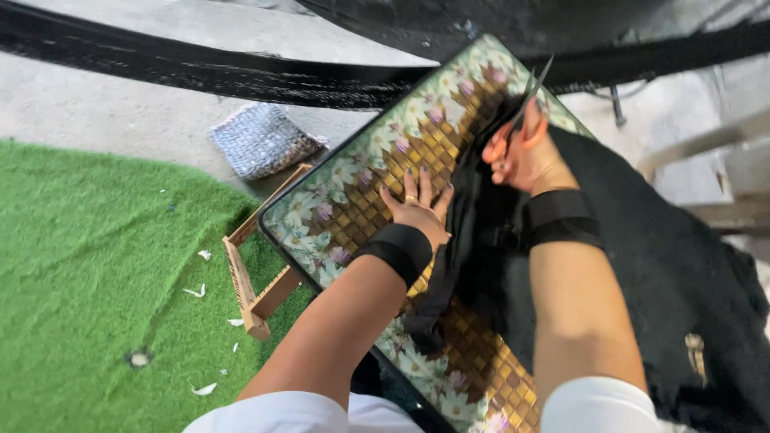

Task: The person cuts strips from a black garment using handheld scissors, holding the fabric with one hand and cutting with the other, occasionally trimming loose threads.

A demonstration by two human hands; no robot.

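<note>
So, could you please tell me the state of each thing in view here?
Left hand: flat, fingers spread, pressing on the board.
Right hand: closed on the scissors.
Scissors: held, blades at the black fabric.
Black fabric: draped over the board's right side.
Patterned board: lying tilted.
Wooden frame: on the green turf.

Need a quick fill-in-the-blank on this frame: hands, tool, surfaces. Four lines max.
1. The right hand holds a pair of ____ with orange handles.
2. The left hand lies flat on the ____-patterned board.
3. The fabric under the right hand is ____ in colour.
4. The ground left of the board is covered by green artificial ____.

Missing words: scissors; flower; black; grass
</note>
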